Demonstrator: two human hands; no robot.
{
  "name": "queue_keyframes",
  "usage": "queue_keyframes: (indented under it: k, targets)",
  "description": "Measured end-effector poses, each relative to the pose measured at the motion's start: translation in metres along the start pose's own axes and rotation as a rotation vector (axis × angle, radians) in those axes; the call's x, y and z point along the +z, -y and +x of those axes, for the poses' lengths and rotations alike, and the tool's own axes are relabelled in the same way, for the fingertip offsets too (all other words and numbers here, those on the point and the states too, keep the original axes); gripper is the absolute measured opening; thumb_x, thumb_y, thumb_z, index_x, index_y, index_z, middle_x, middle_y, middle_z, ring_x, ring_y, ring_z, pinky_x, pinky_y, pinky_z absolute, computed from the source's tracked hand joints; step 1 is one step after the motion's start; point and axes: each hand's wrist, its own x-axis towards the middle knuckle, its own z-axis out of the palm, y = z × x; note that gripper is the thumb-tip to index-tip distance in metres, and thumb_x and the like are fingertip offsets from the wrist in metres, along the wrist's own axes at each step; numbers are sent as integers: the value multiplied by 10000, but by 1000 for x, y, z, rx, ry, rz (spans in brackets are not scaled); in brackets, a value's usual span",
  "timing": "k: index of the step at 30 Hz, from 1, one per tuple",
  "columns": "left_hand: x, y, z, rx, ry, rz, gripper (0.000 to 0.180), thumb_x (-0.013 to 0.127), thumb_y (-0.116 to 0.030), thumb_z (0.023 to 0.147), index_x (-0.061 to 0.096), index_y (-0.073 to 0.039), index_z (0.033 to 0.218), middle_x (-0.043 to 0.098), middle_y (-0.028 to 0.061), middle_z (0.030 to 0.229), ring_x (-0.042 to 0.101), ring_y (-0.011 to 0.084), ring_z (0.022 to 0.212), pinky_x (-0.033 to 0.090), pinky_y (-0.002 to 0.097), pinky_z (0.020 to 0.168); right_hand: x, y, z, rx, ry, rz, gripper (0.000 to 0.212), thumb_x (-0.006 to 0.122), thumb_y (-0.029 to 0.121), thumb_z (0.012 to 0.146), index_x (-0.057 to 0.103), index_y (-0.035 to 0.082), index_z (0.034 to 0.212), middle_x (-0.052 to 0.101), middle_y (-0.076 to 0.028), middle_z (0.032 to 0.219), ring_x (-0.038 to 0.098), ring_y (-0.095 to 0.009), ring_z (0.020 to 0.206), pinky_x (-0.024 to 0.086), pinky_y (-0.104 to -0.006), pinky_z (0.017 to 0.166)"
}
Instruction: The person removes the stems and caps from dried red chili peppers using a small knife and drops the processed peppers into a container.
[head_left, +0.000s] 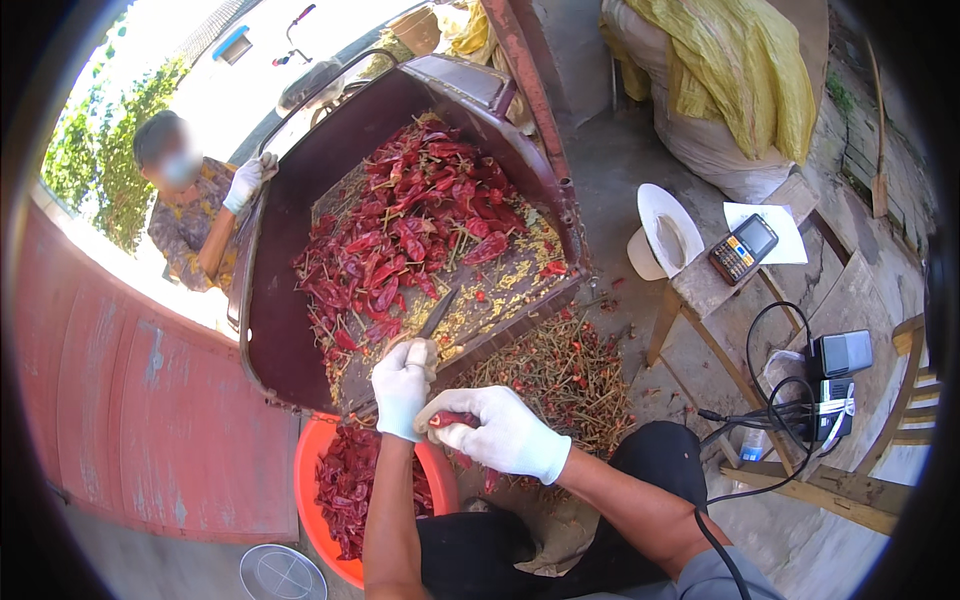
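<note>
My left hand (pixel 403 380), in a white glove, is closed at the near edge of a dark red cart bed (pixel 290 345). A knife (pixel 437 313) with a dark blade points up and away from its curled fingers; the glove hides most of the handle. Just to the right and nearer, my gloved right hand (pixel 495 425) grips a dried red chili pepper (pixel 455 419). Beyond both hands, a heap of dried chili peppers (pixel 410 220) lies in the bed among pale yellow seeds (pixel 520 262). Under my left forearm stands an orange-red tub (pixel 308 475) holding more peppers (pixel 345 490).
Stems and bits of pepper (pixel 560 375) cover the ground right of the cart. A person (pixel 205 215) at the far left has a gloved hand on the cart rim. A wooden stool (pixel 690 295) holds a white hat (pixel 665 235) and a handheld device (pixel 743 248). Black cables (pixel 775 410) hang nearby.
</note>
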Motion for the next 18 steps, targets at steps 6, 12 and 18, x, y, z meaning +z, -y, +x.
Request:
queue_keyframes:
  k: [6,12,18]
  targets:
    - [60,0,87,555,1,607,202,681,-133,884,737,-96,1074,719,138,1031,697,298,918,538,351,831,-14,10,2,139,-83,147,149,695,153,898,657,22,959,609,0,730,568,-57,647,487,-261,621]
    - [120,-15,144,657,-51,1001,317,709,-308,845,726,-158,1124,717,96,1088,646,307,1036,509,421,918,-33,11,8,253,-57,81,385,709,315,859,681,52,1140,725,-143,967,696,-257,876,521,-360,837]
    - [124,-11,152,452,-37,912,302,726,-332,828,742,-147,1067,726,135,992,676,317,960,518,419,869,-40,2,13,243,-99,2,390,686,362,859,681,73,1121,715,-169,955,689,-333,889,521,-390,831]
